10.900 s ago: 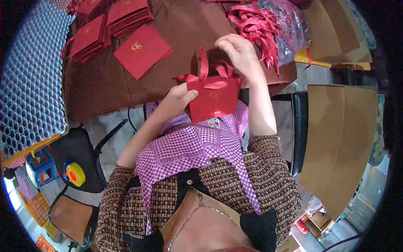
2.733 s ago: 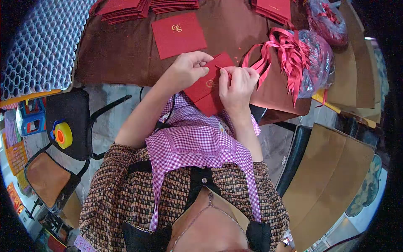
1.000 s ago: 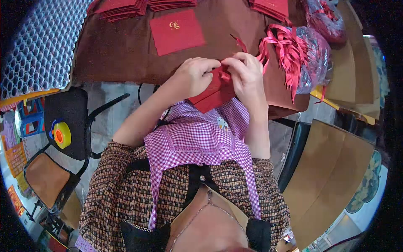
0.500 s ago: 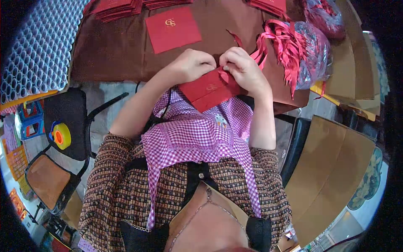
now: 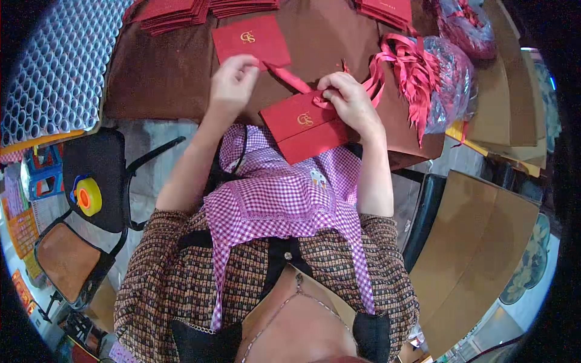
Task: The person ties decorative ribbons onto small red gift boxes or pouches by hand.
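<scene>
A red folded card [image 5: 304, 124] with a gold monogram lies at the front edge of the brown-covered table. My right hand [image 5: 351, 100] pinches the card's top edge, where a red ribbon [image 5: 292, 79] passes. Up and to the left, my left hand [image 5: 234, 85] is closed on the ribbon's other end, so the ribbon stretches between both hands. Just beyond my left hand lies another red card [image 5: 252, 42] with the same monogram. A bundle of loose red ribbons [image 5: 410, 69] rests right of my right hand.
Stacks of red cards [image 5: 172, 15] line the table's far side. Plastic bags of ribbon [image 5: 451, 78] sit at the right, near cardboard [image 5: 475, 254]. A tray of round cells [image 5: 57, 66] is on the left, above a chair [image 5: 91, 181] holding yellow tape [image 5: 89, 196].
My left hand has moved left and up from the card, drawing the ribbon out with it. The held card now lies flatter, with more of its front showing.
</scene>
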`<control>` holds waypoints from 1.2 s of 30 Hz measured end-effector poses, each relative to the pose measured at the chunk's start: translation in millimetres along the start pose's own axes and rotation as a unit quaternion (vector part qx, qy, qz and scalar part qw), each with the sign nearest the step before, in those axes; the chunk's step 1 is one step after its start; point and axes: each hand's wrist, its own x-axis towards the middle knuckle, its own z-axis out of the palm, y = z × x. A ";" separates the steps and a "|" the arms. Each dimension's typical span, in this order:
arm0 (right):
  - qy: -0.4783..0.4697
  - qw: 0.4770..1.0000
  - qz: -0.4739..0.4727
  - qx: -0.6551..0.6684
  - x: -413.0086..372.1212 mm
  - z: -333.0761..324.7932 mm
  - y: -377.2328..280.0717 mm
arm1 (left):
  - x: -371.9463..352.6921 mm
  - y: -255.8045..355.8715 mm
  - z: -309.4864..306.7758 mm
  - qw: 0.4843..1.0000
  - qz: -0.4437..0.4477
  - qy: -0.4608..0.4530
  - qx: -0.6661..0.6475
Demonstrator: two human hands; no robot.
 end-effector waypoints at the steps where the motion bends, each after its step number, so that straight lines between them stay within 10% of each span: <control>1: 0.000 1.000 0.002 -0.026 0.8 1.0 0.5 | -6.0 5.7 3.6 0.998 0.031 -0.037 0.038; 3: -0.005 1.000 0.016 -0.024 2.6 1.0 2.0 | -16.2 8.6 6.9 0.964 0.157 -0.165 0.139; 8: 0.130 0.991 -0.012 -0.026 9.0 -1.6 20.6 | -28.4 10.3 18.0 0.964 0.108 -0.198 0.142; 11: 0.209 0.937 0.131 -0.248 11.7 -9.1 32.1 | -28.9 11.4 15.2 0.955 0.119 -0.199 0.184; 17: 0.140 0.926 0.190 -0.294 14.3 -3.1 50.5 | -26.5 10.9 6.8 0.941 0.102 -0.262 0.189; 22: 0.264 0.955 0.119 0.060 13.5 -3.2 41.2 | -19.4 6.3 -2.1 0.935 0.060 -0.316 0.149; 25: 0.259 0.854 0.133 0.430 6.8 -8.8 3.4 | -15.6 9.9 -1.2 0.939 -0.081 -0.321 0.088; 36: 0.113 0.993 0.016 0.004 -25.6 48.2 -34.8 | -18.3 5.1 14.5 0.955 -0.122 -0.268 0.035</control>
